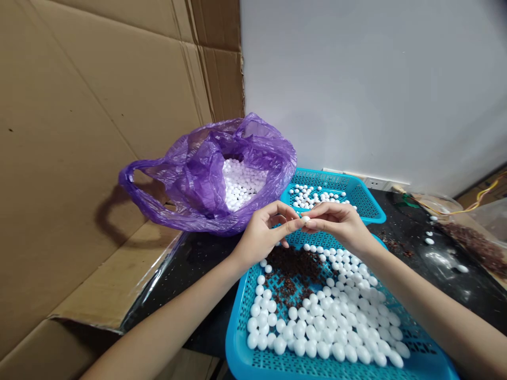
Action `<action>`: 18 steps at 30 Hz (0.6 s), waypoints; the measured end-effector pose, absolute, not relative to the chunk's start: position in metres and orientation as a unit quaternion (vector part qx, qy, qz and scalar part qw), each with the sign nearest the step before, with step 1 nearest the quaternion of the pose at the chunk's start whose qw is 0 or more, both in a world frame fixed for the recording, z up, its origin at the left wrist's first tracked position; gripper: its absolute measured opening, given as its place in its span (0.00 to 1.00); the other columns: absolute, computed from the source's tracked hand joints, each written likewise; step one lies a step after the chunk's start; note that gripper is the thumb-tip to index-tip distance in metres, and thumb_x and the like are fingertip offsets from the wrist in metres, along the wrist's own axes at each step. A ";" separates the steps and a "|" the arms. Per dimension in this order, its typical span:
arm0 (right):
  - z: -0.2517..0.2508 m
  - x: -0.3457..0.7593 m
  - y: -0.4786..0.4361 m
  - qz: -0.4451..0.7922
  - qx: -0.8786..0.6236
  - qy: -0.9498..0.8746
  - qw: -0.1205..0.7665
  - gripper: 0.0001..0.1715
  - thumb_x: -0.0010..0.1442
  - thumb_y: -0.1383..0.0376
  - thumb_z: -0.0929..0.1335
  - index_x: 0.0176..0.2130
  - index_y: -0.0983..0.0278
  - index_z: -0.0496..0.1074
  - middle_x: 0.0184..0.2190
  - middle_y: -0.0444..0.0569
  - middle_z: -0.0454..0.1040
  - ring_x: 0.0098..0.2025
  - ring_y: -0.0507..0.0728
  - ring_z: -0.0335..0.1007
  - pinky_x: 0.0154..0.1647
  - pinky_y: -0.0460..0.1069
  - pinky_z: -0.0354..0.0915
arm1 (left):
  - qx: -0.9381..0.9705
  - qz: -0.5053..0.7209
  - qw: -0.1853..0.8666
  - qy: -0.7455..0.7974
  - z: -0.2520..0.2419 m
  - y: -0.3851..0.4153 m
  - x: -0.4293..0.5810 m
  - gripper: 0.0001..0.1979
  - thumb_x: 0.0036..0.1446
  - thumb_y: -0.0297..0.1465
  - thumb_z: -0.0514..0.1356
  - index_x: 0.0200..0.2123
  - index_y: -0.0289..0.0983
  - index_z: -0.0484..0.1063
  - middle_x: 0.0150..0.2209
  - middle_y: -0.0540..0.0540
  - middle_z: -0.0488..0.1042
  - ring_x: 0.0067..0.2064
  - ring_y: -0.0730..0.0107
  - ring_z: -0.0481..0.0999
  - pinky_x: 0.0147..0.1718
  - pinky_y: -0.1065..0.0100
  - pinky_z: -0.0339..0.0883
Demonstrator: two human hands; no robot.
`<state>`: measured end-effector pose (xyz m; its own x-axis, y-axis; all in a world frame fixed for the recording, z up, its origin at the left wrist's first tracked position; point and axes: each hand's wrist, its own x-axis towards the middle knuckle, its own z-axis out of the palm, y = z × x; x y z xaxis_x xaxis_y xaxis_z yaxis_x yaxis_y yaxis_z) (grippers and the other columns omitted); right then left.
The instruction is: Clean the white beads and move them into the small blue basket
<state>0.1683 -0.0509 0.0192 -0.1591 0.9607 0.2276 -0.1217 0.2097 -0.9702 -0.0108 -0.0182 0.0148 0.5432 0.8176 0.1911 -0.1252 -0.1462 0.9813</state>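
Over the far end of the near blue basket (253, 364), my hands meet at a small white ball (306, 219). My right hand (338, 224) pinches it between thumb and forefinger. From the other side, the thumb and fingers of my left hand (269, 227) close in on the same ball. Many loose white balls (332, 322) lie in this basket, beside a heap of dark brown shreds (295, 269). Just beyond my hands, a second blue basket (372, 208) carries more white balls, partly hidden by my right hand.
An open purple plastic bag (190, 174) full of white balls slumps on the left against cardboard (87, 105). Stray balls (429, 241) and reddish-brown shreds (471, 240) lie on the black tabletop (443, 274) at right, near a yellow wire (459, 211) and a wall socket strip (374, 183).
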 end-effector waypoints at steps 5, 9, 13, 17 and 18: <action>0.014 0.170 -0.050 0.520 -0.370 -0.563 0.526 0.07 0.49 0.66 0.74 0.32 0.58 0.78 0.31 0.44 0.78 0.30 0.53 0.75 0.34 0.49 0.73 | 0.630 0.397 0.622 0.243 0.015 -0.017 -0.011 0.07 0.51 0.33 0.64 0.32 0.37 0.70 0.32 0.50 0.71 0.33 0.74 0.72 0.22 0.77 0.68; 0.012 0.171 -0.050 0.531 -0.360 -0.559 0.525 0.08 0.50 0.66 0.74 0.34 0.58 0.78 0.31 0.44 0.78 0.31 0.52 0.75 0.34 0.48 0.72 | 0.615 0.395 0.645 0.224 0.016 -0.015 -0.012 0.07 0.51 0.31 0.64 0.34 0.38 0.71 0.34 0.50 0.73 0.35 0.74 0.74 0.26 0.77 0.70; 0.012 0.171 -0.050 0.535 -0.351 -0.560 0.527 0.07 0.51 0.67 0.73 0.34 0.57 0.77 0.30 0.42 0.78 0.31 0.51 0.75 0.34 0.46 0.72 | 0.619 0.391 0.644 0.222 0.015 -0.014 -0.014 0.08 0.51 0.31 0.64 0.37 0.39 0.73 0.34 0.49 0.75 0.37 0.73 0.75 0.29 0.76 0.71; 0.012 0.171 -0.050 0.533 -0.337 -0.562 0.536 0.07 0.51 0.68 0.73 0.33 0.58 0.78 0.29 0.42 0.78 0.31 0.50 0.75 0.32 0.44 0.72 | 0.626 0.395 0.637 0.217 0.016 -0.015 -0.014 0.08 0.50 0.30 0.65 0.36 0.38 0.74 0.34 0.49 0.76 0.36 0.72 0.75 0.29 0.75 0.71; 0.012 0.171 -0.050 0.532 -0.335 -0.562 0.538 0.07 0.51 0.68 0.73 0.33 0.58 0.78 0.29 0.42 0.78 0.30 0.49 0.75 0.32 0.44 0.72 | 0.628 0.396 0.634 0.216 0.017 -0.015 -0.014 0.07 0.50 0.30 0.65 0.35 0.37 0.74 0.34 0.49 0.76 0.36 0.72 0.75 0.29 0.75 0.72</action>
